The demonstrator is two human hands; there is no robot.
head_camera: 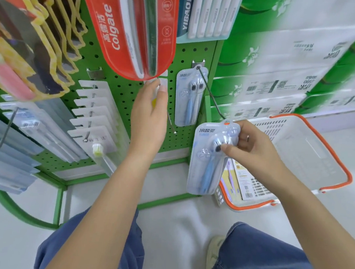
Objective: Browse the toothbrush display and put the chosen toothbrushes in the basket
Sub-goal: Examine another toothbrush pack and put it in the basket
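Note:
My right hand (254, 149) pinches the top of a clear blister pack of two toothbrushes (210, 158), just off the tip of its hook, left of the basket. A matching pack (189, 96) still hangs on that hook against the green pegboard (120, 86). My left hand (150, 114) reaches up to the board and grips a small white pack (162, 86) under the big red Colgate pack (128, 29). The white basket with orange rim (312, 150) stands on the floor at the right, with a toothbrush pack (243, 181) lying in it.
More toothbrush packs hang on hooks at the left (97, 110) and upper left (26, 41). A blue-and-white pack (206, 12) hangs at the top. Stacked green and white cartons (297, 59) stand behind the basket. A bare hook (171, 123) juts from the board between my hands.

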